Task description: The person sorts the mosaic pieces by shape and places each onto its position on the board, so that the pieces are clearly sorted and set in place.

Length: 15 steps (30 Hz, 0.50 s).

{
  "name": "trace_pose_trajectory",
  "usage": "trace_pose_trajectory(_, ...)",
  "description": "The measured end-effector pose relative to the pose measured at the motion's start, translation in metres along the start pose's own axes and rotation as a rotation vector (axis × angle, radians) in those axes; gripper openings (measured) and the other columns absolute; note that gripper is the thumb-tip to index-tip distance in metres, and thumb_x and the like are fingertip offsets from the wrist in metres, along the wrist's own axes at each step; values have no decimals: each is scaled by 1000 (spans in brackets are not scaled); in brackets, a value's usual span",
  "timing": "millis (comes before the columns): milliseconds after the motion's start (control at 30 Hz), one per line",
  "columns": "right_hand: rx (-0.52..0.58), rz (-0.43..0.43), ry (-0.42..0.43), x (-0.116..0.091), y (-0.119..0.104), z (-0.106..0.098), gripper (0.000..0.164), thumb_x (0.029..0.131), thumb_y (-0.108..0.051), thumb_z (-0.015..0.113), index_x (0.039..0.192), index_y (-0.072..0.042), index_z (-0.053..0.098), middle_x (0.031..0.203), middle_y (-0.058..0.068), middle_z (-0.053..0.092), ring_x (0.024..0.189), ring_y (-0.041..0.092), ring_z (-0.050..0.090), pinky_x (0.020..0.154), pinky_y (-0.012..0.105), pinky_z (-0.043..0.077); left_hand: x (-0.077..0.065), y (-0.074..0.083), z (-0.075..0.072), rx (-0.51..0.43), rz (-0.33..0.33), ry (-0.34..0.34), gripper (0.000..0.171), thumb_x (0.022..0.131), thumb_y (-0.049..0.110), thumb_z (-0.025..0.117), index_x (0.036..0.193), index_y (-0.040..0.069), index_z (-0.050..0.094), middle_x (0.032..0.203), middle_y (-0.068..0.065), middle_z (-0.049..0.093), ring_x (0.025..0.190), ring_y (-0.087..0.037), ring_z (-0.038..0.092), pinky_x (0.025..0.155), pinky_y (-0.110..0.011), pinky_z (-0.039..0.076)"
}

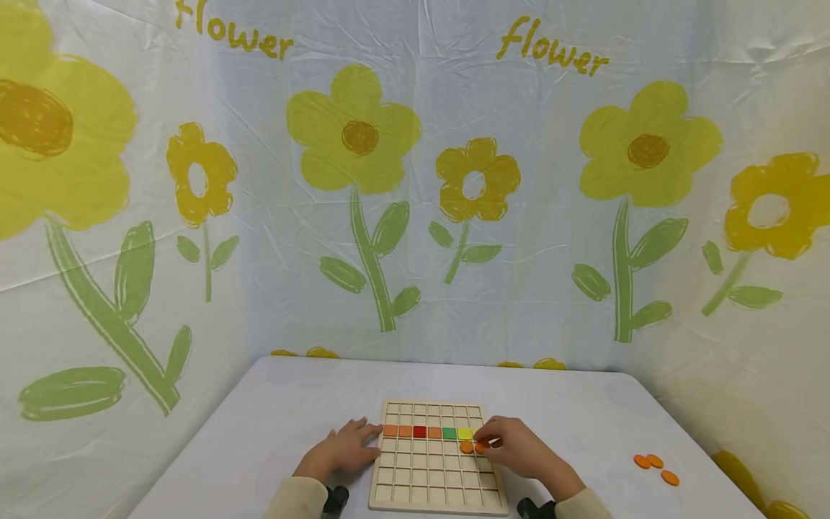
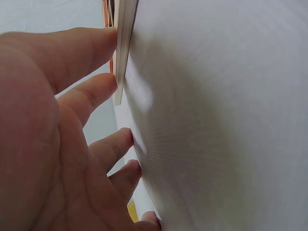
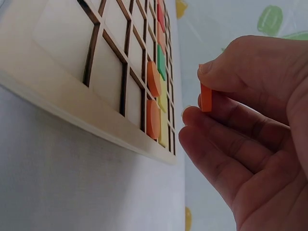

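Note:
A wooden grid board (image 1: 433, 497) lies on the white table. Across one of its rows run coloured square tiles: orange (image 1: 405, 431), red (image 1: 420, 432), green (image 1: 449, 433) and yellow (image 1: 465, 434). In the row just nearer, two orange discs (image 3: 153, 79) sit side by side at the right end. Close over that end, my right hand (image 1: 521, 447) pinches a thin orange piece (image 3: 206, 96) between thumb and fingers; it shows edge-on, and I cannot tell its outline. My left hand (image 1: 346, 450) rests with fingers extended, thumb and index fingertips against the board's left edge.
Three loose orange discs (image 1: 670, 478) lie on the table at the right. Behind the table (image 1: 570, 404) hangs a white cloth (image 1: 454, 317) printed with flowers, and similar cloth flanks both sides.

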State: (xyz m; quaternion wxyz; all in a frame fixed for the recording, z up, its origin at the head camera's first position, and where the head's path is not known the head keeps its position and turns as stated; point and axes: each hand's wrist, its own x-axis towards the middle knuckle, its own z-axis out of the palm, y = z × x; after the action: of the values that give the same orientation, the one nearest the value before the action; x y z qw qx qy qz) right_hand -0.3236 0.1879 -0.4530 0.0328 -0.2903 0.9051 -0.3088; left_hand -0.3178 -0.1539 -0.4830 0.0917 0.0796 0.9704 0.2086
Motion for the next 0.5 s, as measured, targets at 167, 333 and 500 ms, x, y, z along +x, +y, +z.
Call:
trace_pose_trajectory(167,9,20,4,4,-2,6,15,87,-13,70,101,-9,74,99,-4,66,90,13,62,75,30,57,2,-1,0,-10,-3,-1,50,94,38,59,139,17,53,150,-17,41,143,-44,29,111,-71,17)
trace_pose_trajectory(333,2,11,6,6,-4,10,15,85,-14,70,100,-12,75,98,-6,67,89,10,61,73,26,55,4,-2,1,-18,-1,-1,50,93,38,59,138,17,54,149,-17,42,142,-44,30,111,-72,17)
trace_pose_trajectory(500,3,9,-9,8,-3,13,17,83,-13,71,99,-12,75,98,-5,68,89,13,62,74,32,55,4,-2,1,-23,-2,-8,50,93,38,59,138,17,54,149,-18,42,142,-45,29,111,-72,17)
